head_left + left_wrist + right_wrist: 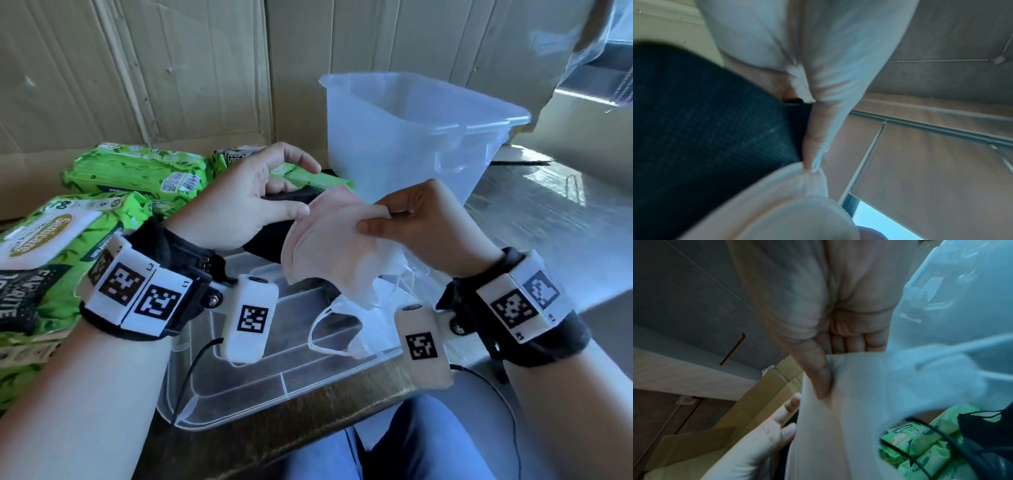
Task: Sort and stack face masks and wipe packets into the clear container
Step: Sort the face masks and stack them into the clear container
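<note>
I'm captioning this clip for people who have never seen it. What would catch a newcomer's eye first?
First, the pale pink face mask at the centre, pinched by the right hand with the left hand at its other edge, a black mask beneath. Then the bright green wipe packets piled at the left. Behind stands the clear container, upright, with its clear lid flat under the wrists.

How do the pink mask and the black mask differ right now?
The pink mask is pale and held up between both hands: the right hand pinches its edge and the left hand touches its other end. The black mask is dark, lies lower, and is largely hidden behind the left hand and the pink mask. Both sit above the clear lid.
</note>
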